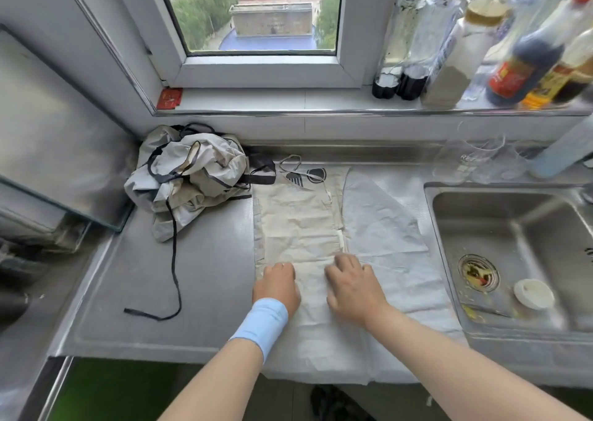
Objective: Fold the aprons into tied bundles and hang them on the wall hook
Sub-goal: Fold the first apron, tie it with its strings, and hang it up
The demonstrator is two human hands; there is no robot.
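Observation:
A cream apron (298, 221) lies flat on the steel counter (205, 260), folded lengthwise into a long strip, with its thin tie looped at the far end. My left hand (277, 284), with a blue wristband, and my right hand (351, 284) rest side by side on the strip's near part, fingers bent down onto the cloth. A second apron (189, 173), grey-white with dark straps, lies crumpled at the back left. One of its dark straps trails toward the counter's front edge. No wall hook is in view.
A pale cloth or sheet (385, 228) lies under and to the right of the strip. A steel sink (513, 260) with a small white lid sits at right. Several bottles (449, 51) stand on the window sill, and glass jars stand behind the sink.

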